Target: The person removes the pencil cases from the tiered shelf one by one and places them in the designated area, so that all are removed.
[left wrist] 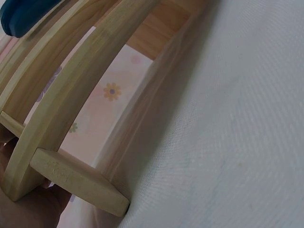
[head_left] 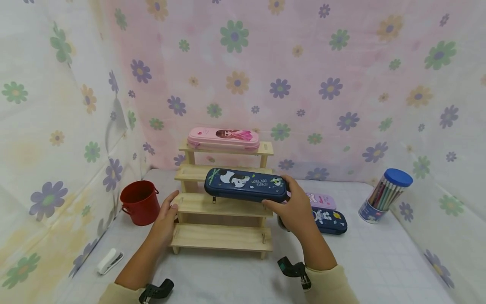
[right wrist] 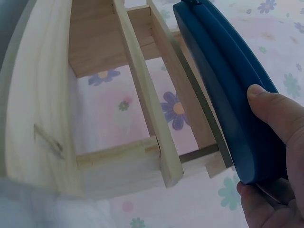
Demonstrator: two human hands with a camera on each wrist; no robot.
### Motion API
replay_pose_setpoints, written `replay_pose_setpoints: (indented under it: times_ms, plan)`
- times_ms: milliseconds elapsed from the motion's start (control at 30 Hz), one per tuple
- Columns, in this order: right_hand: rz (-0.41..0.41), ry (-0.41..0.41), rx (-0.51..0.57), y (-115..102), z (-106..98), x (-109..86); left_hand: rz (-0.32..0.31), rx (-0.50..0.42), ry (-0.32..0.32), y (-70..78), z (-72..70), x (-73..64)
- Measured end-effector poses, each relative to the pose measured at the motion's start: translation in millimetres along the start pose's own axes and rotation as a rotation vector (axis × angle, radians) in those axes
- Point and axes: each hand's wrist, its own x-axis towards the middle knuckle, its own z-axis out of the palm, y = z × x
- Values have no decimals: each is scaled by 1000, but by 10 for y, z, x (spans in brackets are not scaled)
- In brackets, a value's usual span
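Note:
My right hand [head_left: 294,207] pinches the right end of a navy pencil case [head_left: 243,184] with a panda print, thumb on the near side. In the right wrist view the thumb [right wrist: 270,104] presses the case's side. The case is held over the middle tiers of a stepped wooden rack [head_left: 222,236]. At the rack's left side my left hand [head_left: 164,221] grips the edge; the left wrist view has its fingers partly hidden behind the wood. A pink pencil case [head_left: 224,139] with a doll print lies on the top tier.
Right of the rack lie a navy pencil case [head_left: 329,221] and a lilac one [head_left: 322,201], partly hidden by my right hand. A pencil tub [head_left: 383,196] with a blue lid stands farther right. At left are a red bucket [head_left: 140,204] and a white stapler [head_left: 110,261].

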Motion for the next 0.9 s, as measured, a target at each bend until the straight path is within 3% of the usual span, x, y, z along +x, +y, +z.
replay_pose_setpoints:
  times_ms: [267, 433, 567, 900]
  plan:
    - [81, -13, 18, 177, -180, -103, 11, 17, 0, 6, -3, -6]
    - [133, -17, -28, 254, -296, -163, 12, 19, 0, -2, -4, -10]
    - [150, -16, -59, 330, -384, -213, 11, 16, 4, -2, 0, -12]
    - [184, -36, -21, 610, -589, -375, 2, 21, 4, 15, -6, -11]
